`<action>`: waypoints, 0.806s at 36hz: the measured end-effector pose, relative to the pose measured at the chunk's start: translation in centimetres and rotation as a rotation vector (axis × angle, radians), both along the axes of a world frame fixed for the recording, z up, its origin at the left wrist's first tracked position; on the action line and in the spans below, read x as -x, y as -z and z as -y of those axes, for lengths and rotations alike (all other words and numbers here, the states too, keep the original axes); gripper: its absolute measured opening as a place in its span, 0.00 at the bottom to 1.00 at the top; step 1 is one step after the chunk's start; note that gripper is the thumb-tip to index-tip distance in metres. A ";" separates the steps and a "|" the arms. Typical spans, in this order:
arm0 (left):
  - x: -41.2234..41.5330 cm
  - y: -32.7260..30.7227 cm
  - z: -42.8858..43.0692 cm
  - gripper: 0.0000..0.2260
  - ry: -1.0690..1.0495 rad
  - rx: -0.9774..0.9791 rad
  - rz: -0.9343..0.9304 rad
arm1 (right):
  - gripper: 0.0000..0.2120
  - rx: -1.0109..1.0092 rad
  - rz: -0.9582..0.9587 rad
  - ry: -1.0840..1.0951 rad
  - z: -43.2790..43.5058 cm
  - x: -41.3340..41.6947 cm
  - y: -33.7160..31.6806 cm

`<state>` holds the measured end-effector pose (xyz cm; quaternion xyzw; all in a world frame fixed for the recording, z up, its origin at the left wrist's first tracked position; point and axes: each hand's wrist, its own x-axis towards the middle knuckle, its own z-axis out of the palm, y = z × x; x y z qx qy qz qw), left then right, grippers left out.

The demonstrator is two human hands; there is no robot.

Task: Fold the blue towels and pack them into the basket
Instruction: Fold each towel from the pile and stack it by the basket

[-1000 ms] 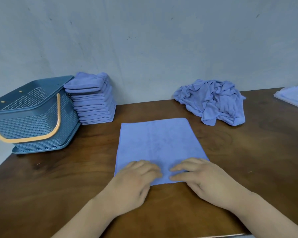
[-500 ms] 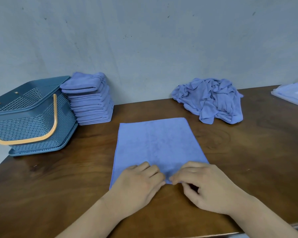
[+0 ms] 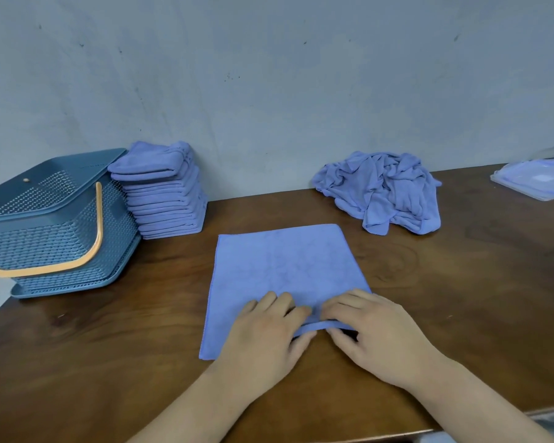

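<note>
The flat blue cloth towel is lying mid-table, its near edge partly hiding under the left hand and right hand, both pinching it. A folded towel stack and a perforated blue plastic basket are sitting at ten o'clock, and a crumpled towel heap at one.

Dark brown wooden table before you, back edge against grey wall. Far left: blue mesh basket, orange handle swung down over its front. Just right of it, touching: tall stack of folded blue towels, by wall. Centre, toward your edge: flat towel spread on wood, near hem raised at middle. Back right of centre: crumpled heap of blue towels. Far right: flat clear plastic packet, partly out of view.
</note>
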<state>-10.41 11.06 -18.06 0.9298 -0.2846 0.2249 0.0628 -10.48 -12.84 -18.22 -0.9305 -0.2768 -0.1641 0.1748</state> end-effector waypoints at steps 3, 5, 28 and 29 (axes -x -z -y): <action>0.6 -0.3 -2.5 0.14 -0.008 0.034 -0.063 | 0.12 -0.049 -0.088 0.063 2.0 0.1 0.0; 1.2 -0.5 -4.9 0.14 -0.029 0.086 -0.121 | 0.15 -0.098 -0.156 0.124 3.7 0.2 0.2; 3.0 -0.3 -12.9 0.12 -0.220 0.709 -0.496 | 0.09 -0.566 -0.401 0.179 5.5 0.7 -0.9; 2.9 -0.3 -13.0 0.14 -0.205 0.730 -0.507 | 0.09 -0.581 -0.403 0.179 5.5 0.6 -1.0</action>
